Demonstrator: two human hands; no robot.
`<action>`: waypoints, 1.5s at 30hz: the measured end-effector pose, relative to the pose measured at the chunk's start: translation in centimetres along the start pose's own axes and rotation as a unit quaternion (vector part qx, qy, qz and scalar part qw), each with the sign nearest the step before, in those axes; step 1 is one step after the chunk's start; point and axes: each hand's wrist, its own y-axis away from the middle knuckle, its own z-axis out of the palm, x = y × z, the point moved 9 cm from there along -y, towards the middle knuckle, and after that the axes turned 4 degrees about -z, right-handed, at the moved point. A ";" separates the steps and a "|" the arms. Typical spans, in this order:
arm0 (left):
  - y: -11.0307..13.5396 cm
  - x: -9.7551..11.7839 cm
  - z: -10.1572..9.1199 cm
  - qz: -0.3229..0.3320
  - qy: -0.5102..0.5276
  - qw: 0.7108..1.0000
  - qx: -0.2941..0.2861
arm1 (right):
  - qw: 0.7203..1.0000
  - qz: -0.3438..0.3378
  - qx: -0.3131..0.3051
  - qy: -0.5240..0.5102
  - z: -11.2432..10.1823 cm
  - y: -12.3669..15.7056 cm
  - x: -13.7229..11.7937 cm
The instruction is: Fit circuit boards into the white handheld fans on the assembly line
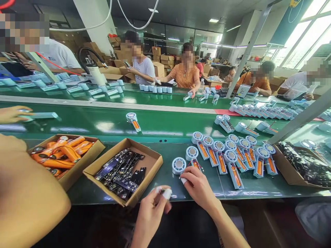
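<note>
My right hand (198,186) is closed, its fingertips at the rim of a light blue fan housing (179,166) with a round grille. The hand covers the rest of that housing. Lower and to the left, my left hand (153,212) is held in front of the table edge, thumb and fingers pinched together and slightly blurred; what they hold, if anything, is hidden. White covers wrap fingertips on both hands. Just behind my right hand lies another fan housing (192,152), an orange battery and thin wires showing in its handle.
Left of my hands stand a cardboard box (152,172) of circuit boards and a box (97,148) of orange batteries. Several fan housings (230,156) lie to the right, beside another box (287,168) of boards. One housing (133,121) rests on the green belt (160,127). A neighbour's arm (31,193) reaches in at left.
</note>
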 end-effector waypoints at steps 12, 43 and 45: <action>-1.0 2.2 2.0 0.056 -0.074 0.996 0.004 | 1.000 0.004 -0.011 -0.025 0.3 0.1 -0.6; -2.3 0.5 2.8 -0.043 0.093 0.995 -0.015 | 0.995 -0.042 -0.083 0.045 0.8 0.5 -2.2; -2.3 0.6 2.8 -0.045 0.101 0.994 -0.017 | 0.998 -0.033 -0.056 0.004 0.8 0.5 -2.2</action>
